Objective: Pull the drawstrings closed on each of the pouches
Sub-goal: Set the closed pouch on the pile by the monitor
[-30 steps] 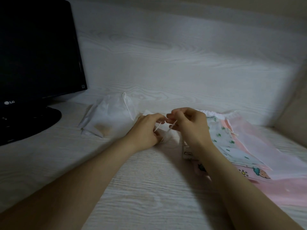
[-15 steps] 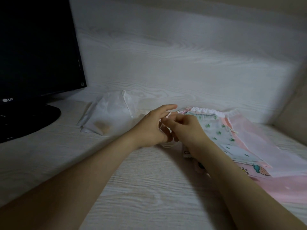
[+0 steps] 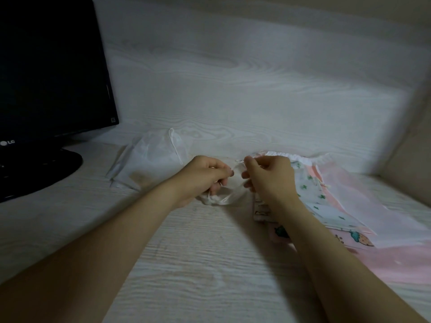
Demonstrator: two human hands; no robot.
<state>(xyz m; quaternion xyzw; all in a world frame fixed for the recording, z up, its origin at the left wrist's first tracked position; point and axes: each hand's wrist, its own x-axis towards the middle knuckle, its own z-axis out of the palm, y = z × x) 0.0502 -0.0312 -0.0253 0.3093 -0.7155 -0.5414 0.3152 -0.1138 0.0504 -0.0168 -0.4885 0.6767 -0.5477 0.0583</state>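
Observation:
A small sheer white pouch (image 3: 229, 193) lies on the desk between my hands. My left hand (image 3: 205, 177) grips its gathered left side, fingers curled. My right hand (image 3: 268, 176) pinches the pouch's thin white drawstring (image 3: 240, 161) at the top right. A larger white pouch (image 3: 151, 159) lies behind to the left. To the right lies a pile of pouches: a white one with green print (image 3: 310, 190), a sheer pink one (image 3: 363, 201) and a pink strawberry-print one (image 3: 354, 238). My right forearm covers part of the pile.
A black monitor (image 3: 51, 66) on its round stand (image 3: 35, 169) fills the left side. The pale wood-grain desk (image 3: 198, 264) meets a wood-grain back panel (image 3: 233, 89). A beige wall (image 3: 415, 148) closes the right side.
Both hands lowered a little and shifted their hold: the left hand, open half a second ago, now grips the small pouch, and the right hand pinches its string.

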